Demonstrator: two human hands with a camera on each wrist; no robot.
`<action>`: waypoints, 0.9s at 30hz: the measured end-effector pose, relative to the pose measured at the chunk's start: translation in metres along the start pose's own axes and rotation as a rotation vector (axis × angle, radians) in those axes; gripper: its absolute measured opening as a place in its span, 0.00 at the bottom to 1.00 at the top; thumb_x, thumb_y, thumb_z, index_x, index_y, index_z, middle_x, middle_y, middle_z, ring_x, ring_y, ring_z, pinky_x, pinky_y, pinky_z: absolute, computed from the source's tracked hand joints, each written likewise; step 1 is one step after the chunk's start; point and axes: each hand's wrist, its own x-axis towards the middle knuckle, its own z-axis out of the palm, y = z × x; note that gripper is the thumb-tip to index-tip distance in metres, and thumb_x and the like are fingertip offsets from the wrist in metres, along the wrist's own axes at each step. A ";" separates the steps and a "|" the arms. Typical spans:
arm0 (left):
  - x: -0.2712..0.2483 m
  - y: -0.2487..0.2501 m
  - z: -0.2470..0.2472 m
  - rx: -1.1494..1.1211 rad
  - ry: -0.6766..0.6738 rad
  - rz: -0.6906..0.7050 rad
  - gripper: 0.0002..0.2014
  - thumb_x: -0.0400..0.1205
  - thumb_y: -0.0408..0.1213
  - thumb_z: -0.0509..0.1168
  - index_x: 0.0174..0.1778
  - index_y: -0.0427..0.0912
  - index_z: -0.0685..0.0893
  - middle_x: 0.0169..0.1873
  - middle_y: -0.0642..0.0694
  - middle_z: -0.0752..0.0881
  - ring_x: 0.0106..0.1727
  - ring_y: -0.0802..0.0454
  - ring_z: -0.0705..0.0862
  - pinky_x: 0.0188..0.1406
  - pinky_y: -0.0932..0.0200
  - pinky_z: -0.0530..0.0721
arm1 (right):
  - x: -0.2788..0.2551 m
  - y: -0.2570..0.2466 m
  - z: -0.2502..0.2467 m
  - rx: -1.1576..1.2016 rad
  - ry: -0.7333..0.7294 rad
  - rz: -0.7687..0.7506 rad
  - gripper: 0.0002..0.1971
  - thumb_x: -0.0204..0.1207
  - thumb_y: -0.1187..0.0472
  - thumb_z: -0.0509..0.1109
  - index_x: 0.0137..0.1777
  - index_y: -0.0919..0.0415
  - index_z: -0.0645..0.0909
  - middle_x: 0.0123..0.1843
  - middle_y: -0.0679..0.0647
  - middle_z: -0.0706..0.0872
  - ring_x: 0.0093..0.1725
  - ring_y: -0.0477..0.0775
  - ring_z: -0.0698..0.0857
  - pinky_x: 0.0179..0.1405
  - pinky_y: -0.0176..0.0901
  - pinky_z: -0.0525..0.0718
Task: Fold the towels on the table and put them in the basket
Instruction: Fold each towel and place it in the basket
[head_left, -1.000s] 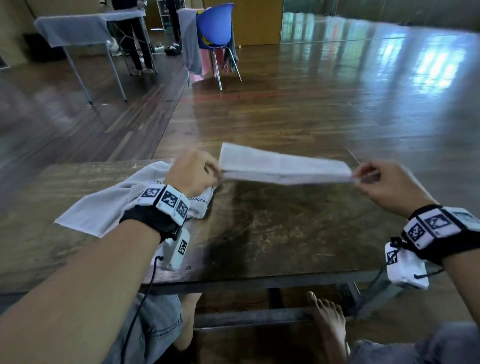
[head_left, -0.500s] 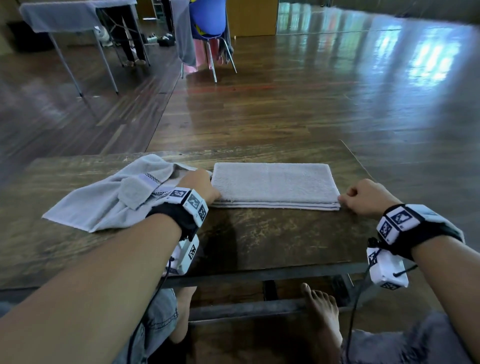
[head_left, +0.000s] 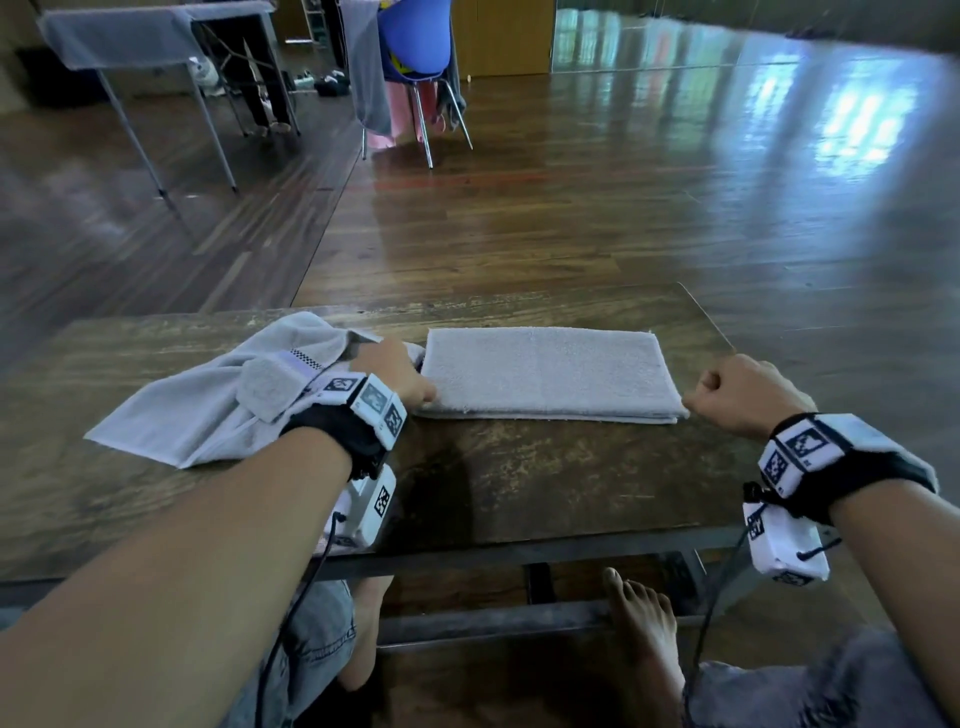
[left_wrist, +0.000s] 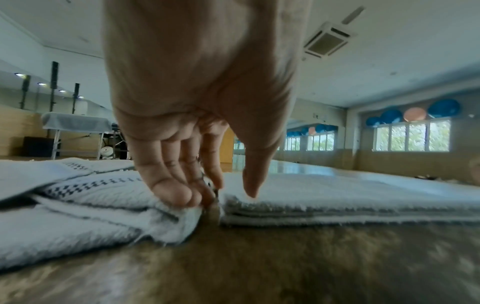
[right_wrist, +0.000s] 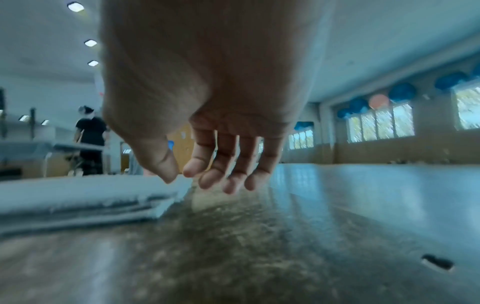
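Note:
A grey towel (head_left: 545, 371), folded into a long flat rectangle, lies on the dark wooden table (head_left: 519, 478); its stacked layers (left_wrist: 337, 209) show in the left wrist view. My left hand (head_left: 415, 384) is at its left end. The thumb (left_wrist: 250, 189) rests on top and the fingers (left_wrist: 179, 193) point straight down into the gap beside it. My right hand (head_left: 698, 395) hovers at the towel's right near corner (right_wrist: 161, 203), fingers loosely curled and holding nothing. A second, crumpled towel (head_left: 208, 405) with a checked stripe lies under my left wrist. No basket is in view.
The table's right edge (head_left: 706, 322) runs just past my right hand. My bare feet (head_left: 644, 618) rest on the rail below. Across the wooden floor stand a blue chair (head_left: 415, 47) draped with cloths and a covered table (head_left: 130, 36). A person in black (right_wrist: 91, 139) stands far off.
A second ago both hands held the towel stretched in the air. It came down flat on the table, and both hands have since loosened at its ends.

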 end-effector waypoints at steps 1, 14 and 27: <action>-0.001 0.001 0.003 0.033 0.026 0.050 0.17 0.69 0.40 0.76 0.24 0.44 0.73 0.23 0.47 0.80 0.25 0.50 0.77 0.22 0.61 0.70 | -0.002 -0.002 0.002 -0.027 0.020 -0.021 0.09 0.71 0.53 0.70 0.33 0.55 0.78 0.39 0.52 0.84 0.40 0.56 0.83 0.43 0.50 0.81; -0.011 0.027 0.016 0.229 -0.113 0.394 0.22 0.80 0.48 0.66 0.22 0.44 0.71 0.24 0.45 0.74 0.27 0.46 0.72 0.31 0.55 0.72 | -0.018 -0.054 0.007 -0.181 -0.314 -0.321 0.13 0.81 0.51 0.67 0.40 0.51 0.90 0.41 0.48 0.89 0.43 0.51 0.85 0.48 0.47 0.82; -0.022 0.039 0.078 0.205 -0.231 0.510 0.33 0.86 0.61 0.51 0.86 0.59 0.49 0.88 0.54 0.41 0.88 0.51 0.39 0.85 0.44 0.41 | -0.035 -0.100 0.063 -0.087 -0.337 -0.554 0.36 0.80 0.46 0.72 0.85 0.48 0.62 0.87 0.51 0.60 0.85 0.60 0.58 0.84 0.61 0.58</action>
